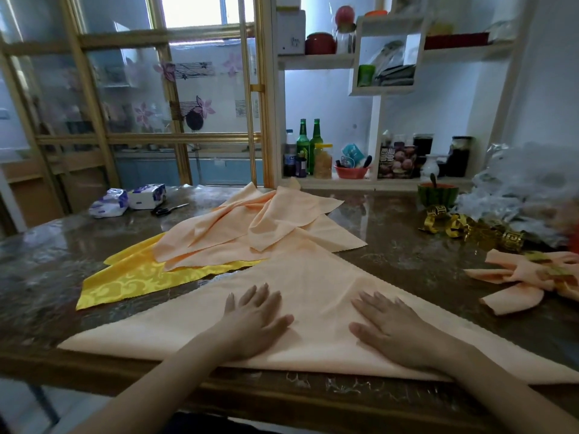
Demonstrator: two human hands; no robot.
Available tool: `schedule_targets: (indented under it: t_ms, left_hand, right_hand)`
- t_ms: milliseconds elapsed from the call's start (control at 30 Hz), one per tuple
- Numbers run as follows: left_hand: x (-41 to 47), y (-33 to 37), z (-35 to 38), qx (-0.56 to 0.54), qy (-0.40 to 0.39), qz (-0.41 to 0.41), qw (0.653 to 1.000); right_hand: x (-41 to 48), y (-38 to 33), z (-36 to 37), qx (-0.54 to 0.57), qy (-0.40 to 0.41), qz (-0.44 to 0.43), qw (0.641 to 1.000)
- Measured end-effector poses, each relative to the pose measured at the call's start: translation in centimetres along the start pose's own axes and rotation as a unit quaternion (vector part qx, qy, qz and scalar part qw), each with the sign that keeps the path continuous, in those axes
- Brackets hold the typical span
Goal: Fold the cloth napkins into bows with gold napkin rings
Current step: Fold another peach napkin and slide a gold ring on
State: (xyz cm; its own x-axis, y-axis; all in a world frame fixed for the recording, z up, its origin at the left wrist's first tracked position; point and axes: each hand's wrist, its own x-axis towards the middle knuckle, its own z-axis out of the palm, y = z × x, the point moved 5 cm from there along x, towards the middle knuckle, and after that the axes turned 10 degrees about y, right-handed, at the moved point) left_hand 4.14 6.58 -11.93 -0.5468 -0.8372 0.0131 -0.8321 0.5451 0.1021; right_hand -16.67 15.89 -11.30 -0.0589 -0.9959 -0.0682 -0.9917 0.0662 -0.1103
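I'm pressing left hand (257, 317) and right hand (395, 327) flat, fingers straight, on peach napkin (313, 277) left of gold rings (470, 230). Looking limp, light; I'm favouring corner pinches.

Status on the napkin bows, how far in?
Done: one ringed peach bow lies at right. In hand: left hand and right hand press flat on a peach napkin folded to a triangle. Left: the crumpled pile, the yellow napkin, loose gold rings unused.
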Motion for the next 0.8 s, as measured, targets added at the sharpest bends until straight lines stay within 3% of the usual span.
schedule_targets:
  t_ms: [233, 333, 400, 533, 700, 800]
  left_hand:
    - [2.1, 0.0, 0.2, -0.009, 0.01, -0.001, 1.0]
    - [2.6, -0.2, 0.2, -0.027, 0.019, -0.01, 0.999]
    - [3.1, -1.3, -0.5, -0.041, 0.054, -0.036, 0.997]
    - [4.7, -4.7, -0.9, 0.0, 0.091, -0.112, 0.99]
    - [5.1, -5.1, -0.4, 0.015, 0.097, -0.119, 0.988]
    - [6.5, -5.1, -1.7, 0.035, 0.13, -0.092, 0.987]
  right_hand:
    - [1.4, 1.0, -0.6, 0.006, 0.013, 0.023, 1.0]
    - [2.4, 1.5, -1.5, 0.086, 0.058, 0.039, 0.994]
    - [3.9, 2.4, -2.2, 0.143, 0.099, 0.067, 0.982]
    - [8.1, 4.2, -3.1, 0.09, 0.133, 0.144, 0.977]
    - [11.3, 4.5, -3.0, 0.301, 0.108, 0.152, 0.935]
    - [12.4, 4.8, -3.1, 0.307, 0.217, 0.14, 0.916]
